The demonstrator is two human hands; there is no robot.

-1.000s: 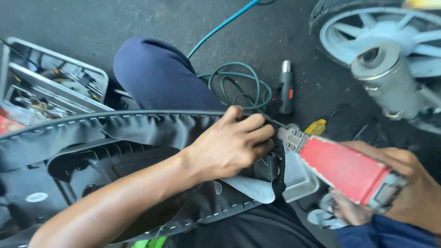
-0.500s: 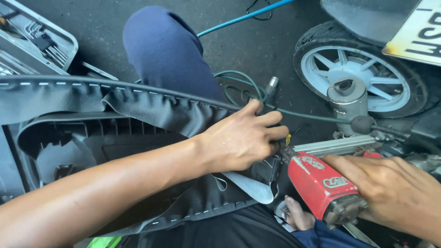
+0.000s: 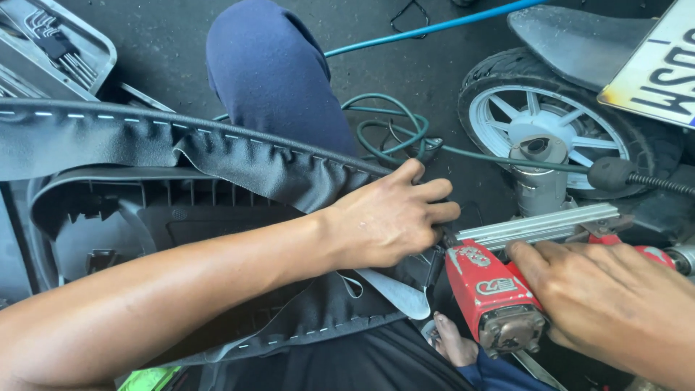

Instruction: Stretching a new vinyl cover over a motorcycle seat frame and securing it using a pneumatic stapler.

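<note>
pressing black seat cover (image 3: 239, 163) on the seat base (image 3: 145, 232) | left hand (image 3: 387, 217) pinches its edge, right hand (image 3: 615, 304) grasps red staple gun (image 3: 492, 289) beside it | cover seems soft, stretchy; hold near the stitched hem | gun seems heavy, stiff

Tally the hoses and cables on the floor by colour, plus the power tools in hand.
Blue hose: 1
Green hose, coiled: 1
Black ribbed cable: 1
Red stapler, under the right hand: 1
Total: 4
The left hand presses the black seat cover.
</note>
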